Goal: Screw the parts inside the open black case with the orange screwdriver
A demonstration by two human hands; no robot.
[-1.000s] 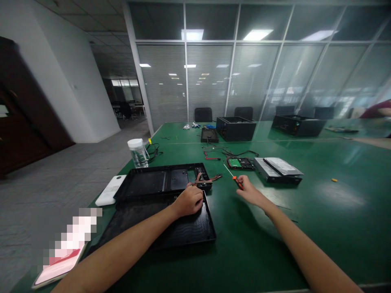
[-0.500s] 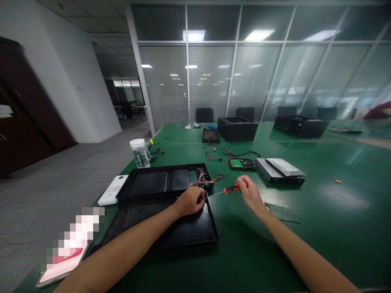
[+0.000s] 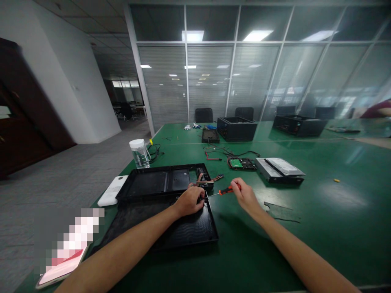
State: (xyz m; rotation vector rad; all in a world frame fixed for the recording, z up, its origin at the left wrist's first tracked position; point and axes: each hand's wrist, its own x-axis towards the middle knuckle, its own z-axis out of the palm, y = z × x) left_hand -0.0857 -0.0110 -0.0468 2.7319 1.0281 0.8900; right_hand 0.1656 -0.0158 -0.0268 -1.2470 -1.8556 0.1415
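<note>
My right hand (image 3: 243,192) is closed round the handle of an orange-and-black screwdriver (image 3: 225,190). Its thin shaft points left, and the tip ends by the fingers of my left hand (image 3: 192,200). Those fingers are pinched together at the upper right corner of a black plastic panel (image 3: 189,228); whatever small part they grip is too hidden to name. Behind that panel lies a second black frame (image 3: 152,183), with a bundle of striped wires (image 3: 206,182) across its right end.
A water bottle (image 3: 139,154), a white device (image 3: 112,191) and a tablet-like screen (image 3: 65,264) stand to the left. Beyond my right hand are a green circuit board (image 3: 241,163) and a silver-and-black drive (image 3: 279,171). Black computer cases (image 3: 236,129) sit farther back.
My right hand and the screwdriver have shifted slightly left, toward my left hand. My left hand stays at the panel corner.
</note>
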